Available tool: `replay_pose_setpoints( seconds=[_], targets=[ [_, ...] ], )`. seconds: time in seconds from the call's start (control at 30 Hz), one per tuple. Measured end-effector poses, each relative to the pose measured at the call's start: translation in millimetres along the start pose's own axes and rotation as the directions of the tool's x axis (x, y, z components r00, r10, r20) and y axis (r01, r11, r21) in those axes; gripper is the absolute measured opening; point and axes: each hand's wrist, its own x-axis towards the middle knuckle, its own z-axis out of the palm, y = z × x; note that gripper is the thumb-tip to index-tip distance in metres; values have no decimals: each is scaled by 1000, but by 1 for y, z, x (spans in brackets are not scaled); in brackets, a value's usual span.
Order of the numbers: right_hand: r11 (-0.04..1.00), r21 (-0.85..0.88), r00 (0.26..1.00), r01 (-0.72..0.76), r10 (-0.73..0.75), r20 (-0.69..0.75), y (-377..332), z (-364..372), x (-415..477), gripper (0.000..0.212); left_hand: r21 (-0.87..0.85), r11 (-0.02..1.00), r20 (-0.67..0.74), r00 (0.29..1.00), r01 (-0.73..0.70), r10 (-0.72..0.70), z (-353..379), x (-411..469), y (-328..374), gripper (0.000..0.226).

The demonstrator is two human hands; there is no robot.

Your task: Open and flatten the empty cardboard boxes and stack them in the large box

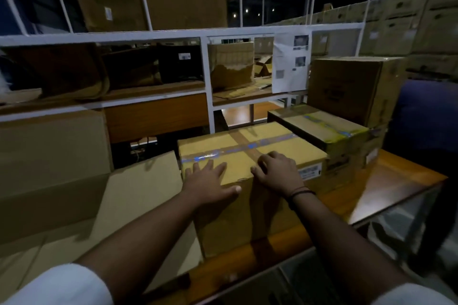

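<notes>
A taped cardboard box stands on the wooden table right in front of me, its top sealed with crossing brown and bluish tape. My left hand lies flat on the near left part of its top, fingers spread and the thumb over the front edge. My right hand sits on the top near the tape seam with its fingers curled, the tips at the tape; a grip is not visible. The large box stands at the left with its flaps open.
A flatter taped box sits behind the first one, beside a taller closed box on another carton. White metal shelving with more cartons runs behind. Stacked cartons line the far right. A blue chair stands right of the table.
</notes>
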Motion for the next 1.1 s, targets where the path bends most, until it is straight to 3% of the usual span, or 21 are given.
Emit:
replay_pose_setpoints(
  seconds=[0.23,0.5,0.77,1.1],
  targets=[
    [996,65,998,56,-54,-27,30,7,14,45,-6,995,8,995,104,-104,14,15,21,117],
    [992,68,959,104,-82,-273,45,35,15,38,62,989,-126,984,132,-123,29,18,21,120],
    [977,66,933,203,-172,-315,75,36,21,35,71,985,-152,977,159,-147,36,23,21,124],
    [978,39,906,207,-176,-385,110,41,22,50,38,973,-88,971,228,-224,30,21,31,132]
  ],
)
